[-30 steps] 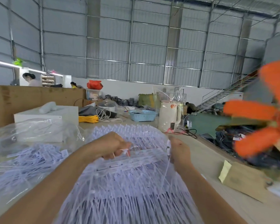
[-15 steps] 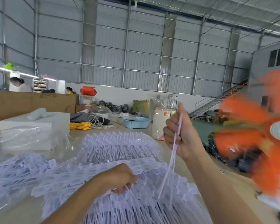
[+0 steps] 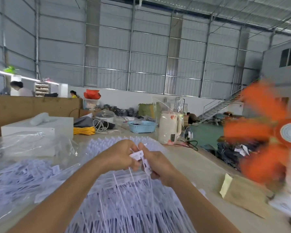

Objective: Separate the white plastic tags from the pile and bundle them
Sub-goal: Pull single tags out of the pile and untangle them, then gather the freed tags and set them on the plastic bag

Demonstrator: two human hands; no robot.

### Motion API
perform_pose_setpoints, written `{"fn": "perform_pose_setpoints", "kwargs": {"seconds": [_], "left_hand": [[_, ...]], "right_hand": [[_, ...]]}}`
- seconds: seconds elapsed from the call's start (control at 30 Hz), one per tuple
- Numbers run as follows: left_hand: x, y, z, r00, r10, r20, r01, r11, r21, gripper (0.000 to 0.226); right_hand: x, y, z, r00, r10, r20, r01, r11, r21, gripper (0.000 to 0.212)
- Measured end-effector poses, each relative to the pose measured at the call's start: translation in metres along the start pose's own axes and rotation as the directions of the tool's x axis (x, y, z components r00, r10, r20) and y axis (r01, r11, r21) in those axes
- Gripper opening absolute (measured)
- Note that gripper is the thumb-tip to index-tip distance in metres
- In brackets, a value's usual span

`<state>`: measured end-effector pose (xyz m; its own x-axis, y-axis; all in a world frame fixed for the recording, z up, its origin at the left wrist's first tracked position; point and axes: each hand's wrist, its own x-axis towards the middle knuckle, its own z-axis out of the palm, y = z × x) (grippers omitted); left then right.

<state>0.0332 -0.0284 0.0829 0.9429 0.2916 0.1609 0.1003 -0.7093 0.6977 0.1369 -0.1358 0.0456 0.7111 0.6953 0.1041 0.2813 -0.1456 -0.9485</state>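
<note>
Both hands meet above the middle of the pile. Left hand (image 3: 123, 154) curls its fingers round the flat heads of a few white plastic tags (image 3: 138, 155), and right hand (image 3: 160, 165) pinches more of the same tags just beside it, so the 2 hands nearly touch. Thin tails of the held tags hang down from the hands into the pile of tags (image 3: 128, 207), which spreads beneath both forearms on the table (image 3: 196, 167).

Left of the left hand lies a looser heap of tags (image 3: 18, 175), and beyond it crumpled clear plastic bags (image 3: 29, 145) in front of a white box (image 3: 40, 126). Past the hands, farther along the table, sit a coil of yellow cable (image 3: 84, 130), a blue basket (image 3: 142, 126) and a cream kettle (image 3: 170, 127). To the right of the right hand rests a brown envelope (image 3: 242, 194) with a pale yellow slip at its near end. An orange fan (image 3: 265, 132), its blades blurred, crowds the right edge and hides what is behind it. Behind a brown partition (image 3: 32, 106) at far left, 2 people are partly visible. Grey metal walls close off the hall.
</note>
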Motion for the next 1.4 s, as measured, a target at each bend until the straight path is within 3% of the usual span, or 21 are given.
{"fn": "perform_pose_setpoints", "kwargs": {"seconds": [0.17,0.27,0.33,0.4,0.5,0.57,0.7,0.83,0.97,1.03,1.1,1.2,1.27,1.33,1.4], "left_hand": [[0.004,-0.016,-0.002,0.987,-0.09,0.134,0.078,0.993,0.091,0.021],[0.005,-0.022,-0.002,0.979,-0.053,0.198,0.04,0.997,0.067,0.021],[0.005,-0.027,-0.003,0.975,-0.022,0.22,0.012,0.999,0.051,0.009],[0.007,-0.034,-0.004,0.982,-0.003,0.191,-0.002,1.0,0.026,0.01],[0.01,-0.044,-0.003,0.998,-0.041,0.051,0.042,0.999,-0.015,0.029],[0.012,-0.047,-0.002,1.0,-0.031,-0.005,0.031,1.0,0.007,0.022],[0.013,-0.05,-0.001,1.0,0.001,0.015,-0.002,1.0,0.018,0.023],[0.011,-0.053,0.001,0.999,-0.038,-0.012,0.037,0.999,-0.022,0.032],[0.009,-0.054,0.003,1.0,-0.008,-0.022,0.005,0.993,-0.117,0.03],[0.008,-0.054,0.004,0.999,0.017,-0.029,-0.022,0.985,-0.17,0.03],[0.009,-0.052,0.003,0.999,0.028,-0.021,-0.031,0.985,-0.167,0.03],[0.008,-0.047,-0.002,0.998,-0.044,0.043,0.049,0.992,-0.115,0.03],[0.006,-0.043,-0.006,0.989,-0.102,0.112,0.113,0.988,-0.106,0.033],[0.003,-0.041,-0.01,0.975,-0.135,0.176,0.162,0.976,-0.149,0.043],[0.001,-0.04,-0.013,0.96,-0.164,0.228,0.211,0.957,-0.199,0.042]], "right_hand": [[0.001,0.008,0.014,0.975,-0.224,0.006,0.223,0.971,-0.081,0.061],[0.007,0.011,0.017,0.943,-0.332,0.023,0.331,0.925,-0.187,0.059],[0.008,0.014,0.02,0.93,-0.36,0.072,0.367,0.91,-0.191,0.058],[0.007,0.016,0.023,0.915,-0.397,0.074,0.404,0.898,-0.176,0.054],[0.011,0.018,0.021,0.907,-0.42,-0.01,0.415,0.899,-0.142,0.052],[0.016,0.021,0.019,0.908,-0.412,-0.078,0.4,0.907,-0.135,0.051],[0.022,0.026,0.02,0.895,-0.439,-0.082,0.41,0.88,-0.238,0.046],[0.02,0.027,0.023,0.832,-0.552,-0.06,0.454,0.738,-0.499,0.045],[0.014,0.02,0.023,0.873,-0.486,-0.046,0.441,0.825,-0.354,0.045],[0.015,0.016,0.021,0.854,-0.515,-0.08,0.447,0.802,-0.396,0.042],[0.014,0.016,0.02,0.789,-0.606,-0.103,0.471,0.704,-0.532,0.039],[0.011,0.022,0.018,0.551,-0.834,-0.024,0.564,0.394,-0.725,0.033],[0.008,0.026,0.019,0.429,-0.902,0.037,0.614,0.261,-0.744,0.031],[0.006,0.028,0.02,0.374,-0.927,0.033,0.647,0.236,-0.725,0.033],[0.005,0.029,0.022,0.363,-0.932,0.001,0.681,0.264,-0.683,0.033]]}}
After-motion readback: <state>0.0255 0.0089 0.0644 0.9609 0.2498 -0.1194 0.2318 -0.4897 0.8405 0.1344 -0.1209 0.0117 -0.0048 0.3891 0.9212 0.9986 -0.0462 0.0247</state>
